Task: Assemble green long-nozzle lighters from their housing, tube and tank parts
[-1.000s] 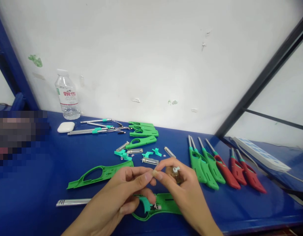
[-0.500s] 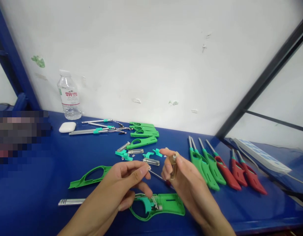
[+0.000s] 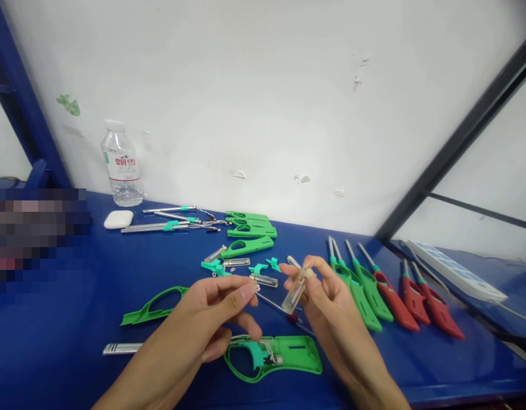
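Note:
Between thumb and index finger, my left hand (image 3: 222, 310) pinches a tiny whitish piece (image 3: 257, 288). My right hand (image 3: 331, 302) holds a clear fuel tank (image 3: 294, 293), tilted, its top end at the fingertips. Below both hands lies an open green lighter half-shell (image 3: 294, 354) with a teal trigger (image 3: 257, 354), wires and a small metal part inside. A metal tube (image 3: 121, 348) sticks out to its left, partly behind my left forearm. Another green half-shell (image 3: 154, 307) rests beyond that forearm. A thin screwdriver with a red part (image 3: 293, 319) lies between the hands.
Clear tanks (image 3: 265, 281), teal pieces (image 3: 257, 269) and green shells (image 3: 248, 246) lie behind the hands. Metal tubes with wires (image 3: 171, 226), a white case (image 3: 118, 219) and a bottle (image 3: 122, 165) stand or lie back left. Green lighters (image 3: 371, 290), red lighters (image 3: 397, 302) and a power strip (image 3: 457, 270) are right.
My right hand has turned the clear tank from upright to tilted, its lower end now towards the left, and the fingers have shifted to its top. My left hand has barely moved.

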`<state>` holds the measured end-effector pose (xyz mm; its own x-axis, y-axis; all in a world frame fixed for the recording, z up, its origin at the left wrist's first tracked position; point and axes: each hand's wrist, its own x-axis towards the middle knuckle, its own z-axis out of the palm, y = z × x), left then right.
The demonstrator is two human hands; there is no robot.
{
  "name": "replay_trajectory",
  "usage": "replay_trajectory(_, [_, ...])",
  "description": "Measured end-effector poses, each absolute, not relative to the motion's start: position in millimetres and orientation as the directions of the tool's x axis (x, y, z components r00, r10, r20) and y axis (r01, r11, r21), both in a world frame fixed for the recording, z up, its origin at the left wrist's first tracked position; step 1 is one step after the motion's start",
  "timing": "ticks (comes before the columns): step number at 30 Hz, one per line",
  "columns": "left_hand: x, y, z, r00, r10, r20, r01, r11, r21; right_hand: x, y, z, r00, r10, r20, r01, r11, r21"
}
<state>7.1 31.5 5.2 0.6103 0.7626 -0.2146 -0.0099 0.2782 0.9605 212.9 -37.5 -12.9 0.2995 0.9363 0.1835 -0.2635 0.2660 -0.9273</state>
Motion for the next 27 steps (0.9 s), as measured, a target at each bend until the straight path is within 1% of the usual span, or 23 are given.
replay_trajectory(5, [3.7,35.7,0.1,0.634,0.739,-0.228,-0.016,0.306,0.952,216.0,-35.4,-13.1,0.306,0.919,0.247,-0.293,0.338,-0.895])
replay_trajectory(12, [6.6,37.8,-5.7,0.607,0.768,-0.205,-0.074,0.311,0.948,217.4,-37.7,-14.9,0.327,0.888,0.323,-0.274,0.416,-0.867])
replay_trajectory(21, [6.6,37.6,-5.0,0.605,0.769,-0.207,-0.071,0.310,0.948,216.9,-37.1,-14.9,0.377,0.872,0.312,-0.254,0.422,-0.871])
replay_trajectory(27, [7.1,37.1,-1.9,0.602,0.772,-0.207,-0.061,0.302,0.951,212.2,-38.6,-12.3,0.398,0.865,0.307,-0.188,0.404,-0.895])
